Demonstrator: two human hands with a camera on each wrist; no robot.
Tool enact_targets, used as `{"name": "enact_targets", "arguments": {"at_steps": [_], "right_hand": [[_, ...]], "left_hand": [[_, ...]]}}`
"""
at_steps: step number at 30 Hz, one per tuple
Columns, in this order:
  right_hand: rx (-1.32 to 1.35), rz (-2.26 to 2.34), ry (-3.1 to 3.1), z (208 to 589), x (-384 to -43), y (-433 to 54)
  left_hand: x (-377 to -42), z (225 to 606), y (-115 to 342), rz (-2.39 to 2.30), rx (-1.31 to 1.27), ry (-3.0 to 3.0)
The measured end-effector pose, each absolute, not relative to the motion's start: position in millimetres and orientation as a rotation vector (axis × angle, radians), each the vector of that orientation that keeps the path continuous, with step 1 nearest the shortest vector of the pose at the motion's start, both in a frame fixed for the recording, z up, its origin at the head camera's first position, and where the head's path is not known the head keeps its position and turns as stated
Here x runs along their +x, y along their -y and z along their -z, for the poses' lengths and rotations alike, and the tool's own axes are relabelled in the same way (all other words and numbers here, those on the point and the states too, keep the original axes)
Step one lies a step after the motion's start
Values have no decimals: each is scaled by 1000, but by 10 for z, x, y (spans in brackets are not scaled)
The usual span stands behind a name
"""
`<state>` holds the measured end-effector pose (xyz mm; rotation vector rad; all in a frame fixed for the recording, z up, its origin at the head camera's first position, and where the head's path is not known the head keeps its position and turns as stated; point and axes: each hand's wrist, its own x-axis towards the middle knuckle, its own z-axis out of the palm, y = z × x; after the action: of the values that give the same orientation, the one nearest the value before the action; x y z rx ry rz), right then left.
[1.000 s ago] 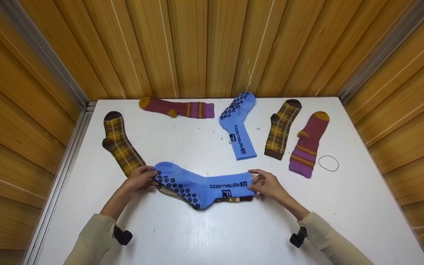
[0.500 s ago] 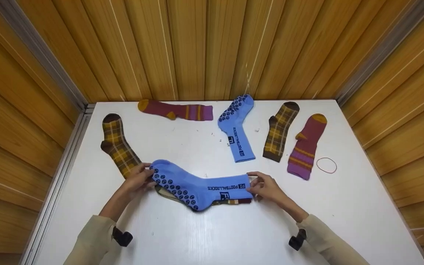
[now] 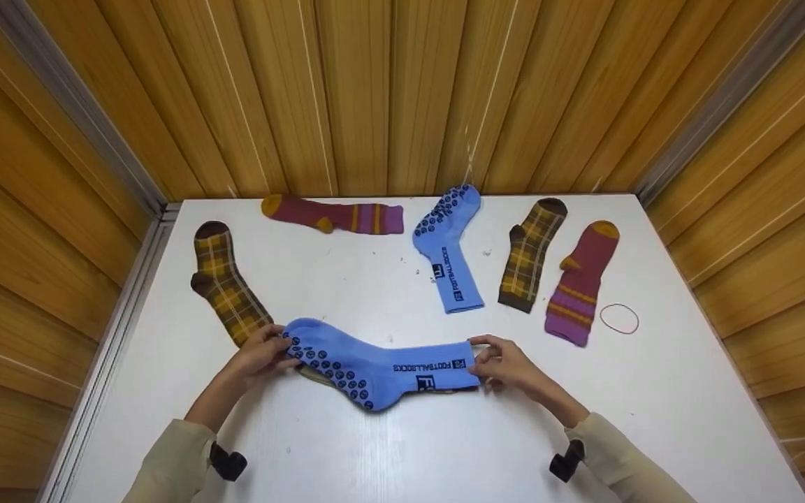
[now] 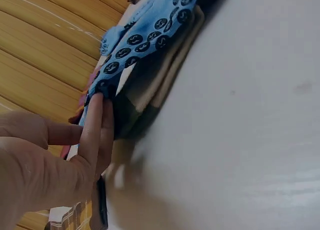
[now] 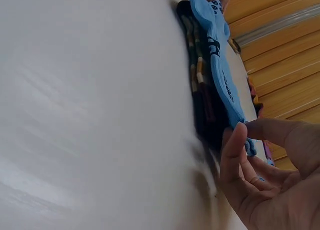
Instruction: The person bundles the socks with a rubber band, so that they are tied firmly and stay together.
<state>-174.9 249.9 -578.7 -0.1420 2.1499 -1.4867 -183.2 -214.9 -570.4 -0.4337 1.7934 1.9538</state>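
Note:
A blue football sock (image 3: 388, 363) with black grip dots and lettering is stretched sideways between the two hands in the head view. The left hand (image 3: 257, 358) pinches its toe end, and the right hand (image 3: 504, 363) pinches its cuff. Beneath it lie darker socks (image 5: 200, 72) with beige, green and striped parts, mostly covered in the head view. The right wrist view shows the blue sock raised a little over them. Beside the left hand lies a brown-and-yellow plaid sock (image 3: 228, 286), its cuff end partly hidden by that hand.
Along the back of the white table (image 3: 374, 461) lie a maroon-and-purple sock (image 3: 332, 214) and another blue sock (image 3: 450, 255). To the right are a second plaid sock (image 3: 532, 255), a second maroon sock (image 3: 582, 283) and a thin red loop (image 3: 620, 318). Wood-patterned walls (image 3: 367, 98) stand around the table.
The blue sock, pinched in both hands throughout, has shifted slightly toward the person. Its lower edge now covers most of the striped sock part that showed below it.

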Motion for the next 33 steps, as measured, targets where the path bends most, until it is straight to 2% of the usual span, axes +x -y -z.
{"name": "enact_targets", "arguments": {"at_steps": [8,16,25,33], "right_hand": [[-115,1526,-2155,5821,-1802,-2638],[-29,1601,-2144,5807,-1960,-2751],[163,1752,-2123,5884,-2252,-2669],[310,1848,-2171,5919,-2517,-2577]], "left_hand": [[-1974,5629,2271,-1507,-140,-2302],[-2433,5363,2186,-1378,106,-2498],[-3165,5231,1472,-1470,152,-2484],[-3779,5355,636,-1612,115,-2548]]}}
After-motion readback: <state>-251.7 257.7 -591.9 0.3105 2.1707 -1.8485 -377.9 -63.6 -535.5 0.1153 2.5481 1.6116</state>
